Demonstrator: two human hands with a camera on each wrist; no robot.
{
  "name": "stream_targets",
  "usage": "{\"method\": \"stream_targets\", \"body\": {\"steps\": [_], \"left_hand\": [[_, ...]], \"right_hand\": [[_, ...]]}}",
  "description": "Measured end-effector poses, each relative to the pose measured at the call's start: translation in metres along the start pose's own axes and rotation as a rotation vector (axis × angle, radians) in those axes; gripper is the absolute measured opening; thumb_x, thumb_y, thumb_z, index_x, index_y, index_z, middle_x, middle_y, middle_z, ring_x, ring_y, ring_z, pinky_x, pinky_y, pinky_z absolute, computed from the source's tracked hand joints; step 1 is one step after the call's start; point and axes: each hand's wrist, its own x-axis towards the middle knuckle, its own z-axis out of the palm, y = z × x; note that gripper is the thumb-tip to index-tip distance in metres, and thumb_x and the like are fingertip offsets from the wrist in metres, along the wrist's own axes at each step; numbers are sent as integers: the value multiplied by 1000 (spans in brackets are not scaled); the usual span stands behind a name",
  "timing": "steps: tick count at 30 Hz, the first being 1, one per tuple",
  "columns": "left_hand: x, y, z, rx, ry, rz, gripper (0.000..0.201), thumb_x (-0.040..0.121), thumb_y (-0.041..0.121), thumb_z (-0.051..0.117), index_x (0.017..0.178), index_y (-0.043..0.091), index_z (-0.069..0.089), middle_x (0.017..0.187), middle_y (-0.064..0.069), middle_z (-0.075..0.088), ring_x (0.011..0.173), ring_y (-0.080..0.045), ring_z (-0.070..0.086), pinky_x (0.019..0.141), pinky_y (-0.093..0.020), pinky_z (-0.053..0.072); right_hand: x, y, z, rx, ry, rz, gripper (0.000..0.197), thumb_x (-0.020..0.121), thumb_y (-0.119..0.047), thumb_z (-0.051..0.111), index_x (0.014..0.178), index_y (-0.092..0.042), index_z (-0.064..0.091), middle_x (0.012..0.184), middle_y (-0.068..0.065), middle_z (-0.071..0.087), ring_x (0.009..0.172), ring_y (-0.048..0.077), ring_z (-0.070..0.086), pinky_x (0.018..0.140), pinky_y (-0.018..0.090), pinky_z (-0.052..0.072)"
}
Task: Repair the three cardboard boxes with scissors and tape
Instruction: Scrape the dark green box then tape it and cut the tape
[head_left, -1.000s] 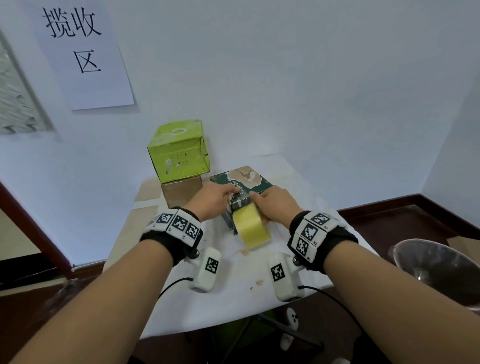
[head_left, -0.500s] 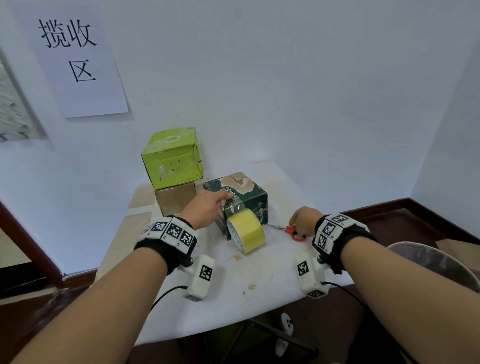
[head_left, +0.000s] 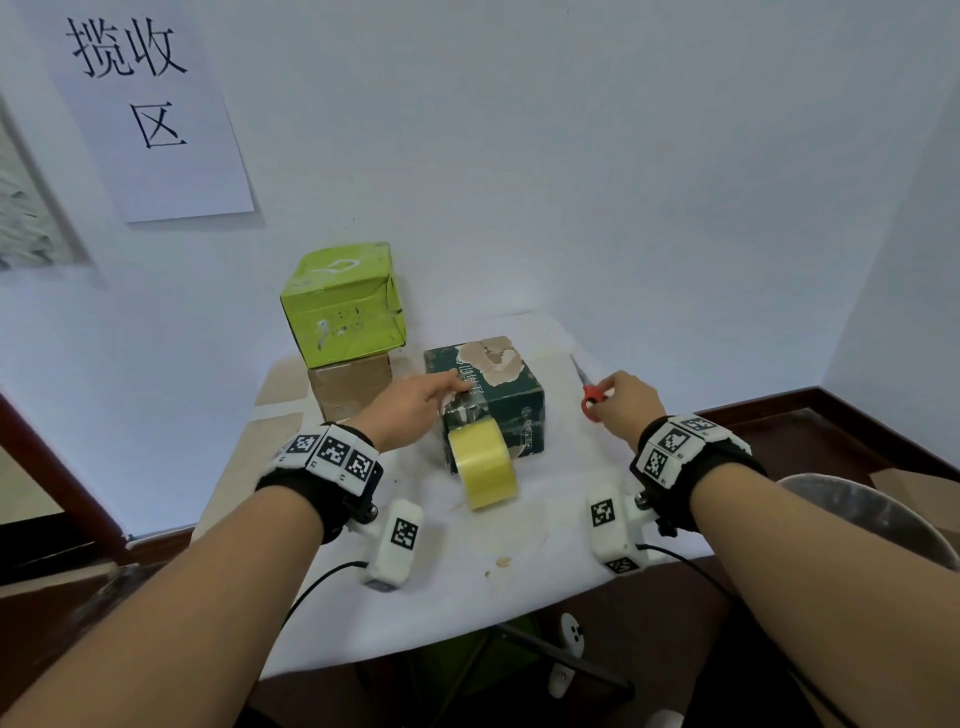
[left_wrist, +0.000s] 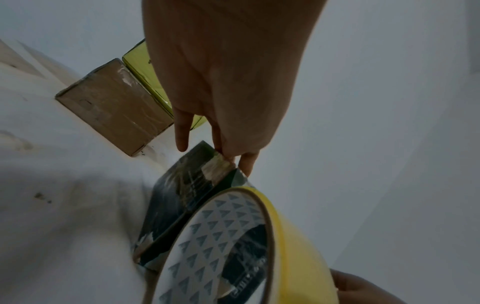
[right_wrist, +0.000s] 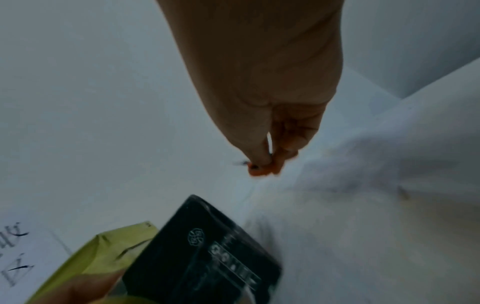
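A dark green box (head_left: 506, 410) with a torn top stands mid-table. A yellow tape roll (head_left: 483, 464) leans on its front, its strip running up onto the box's near corner. My left hand (head_left: 415, 402) presses straight fingers on that taped corner (left_wrist: 218, 170). My right hand (head_left: 621, 402) grips the red-handled scissors (head_left: 589, 397) off the table to the right of the box, blades pointing away; the handle (right_wrist: 259, 169) shows orange in the right wrist view. A lime green box (head_left: 343, 306) sits on a brown box (head_left: 350, 384) at the back left.
The small table (head_left: 545, 545) has a white cover with a few stains and stands in a corner of pale blue walls. A paper sign (head_left: 145, 109) hangs on the wall. A grey round bin (head_left: 862, 514) stands on the floor at right.
My right hand let go of the tape roll, moved right to the scissors and lifted them. The roll now leans against the box. My left hand stayed on the box's corner.
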Motion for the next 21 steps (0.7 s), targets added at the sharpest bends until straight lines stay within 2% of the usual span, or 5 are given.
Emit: {"method": "stream_targets", "body": {"steps": [4,7,10,14,21], "left_hand": [[0,1,0,-94,-55,6,42,104,9,29,134,24,53,152,10,36,139,-12,34,105,-20,26],[4,-4,-1,-120,-79,-12,42,104,9,29,134,26,54,152,13,34,140,-10,32,107,-18,23],[3,-9,-1,-131,-83,13,44,104,7,30,136,27,53,153,11,33,141,-10,29,107,-15,20],[0,-11,0,-47,-94,54,52,100,-2,29,140,25,48,155,4,30,143,-13,27,105,-11,17],[-17,-9,-11,-87,8,58,54,92,-11,33,123,19,65,137,7,54,131,-6,43,100,-6,23]], "right_hand": [[-4,-18,-5,153,145,-229,25,87,-10,58,110,-15,63,101,8,67,97,28,62,80,33,47],[-14,-44,-2,262,65,-406,18,91,-15,56,104,-26,61,87,-6,69,87,16,66,80,30,50],[-26,-66,10,258,-76,-539,25,95,-20,52,118,-27,58,95,-6,72,88,11,67,79,29,53],[-31,-72,28,126,-163,-569,38,95,-20,51,132,-25,52,107,1,70,100,15,62,86,28,48],[-30,-70,36,-9,-105,-571,34,96,-28,49,130,-29,50,107,0,70,99,20,61,75,24,39]]}}
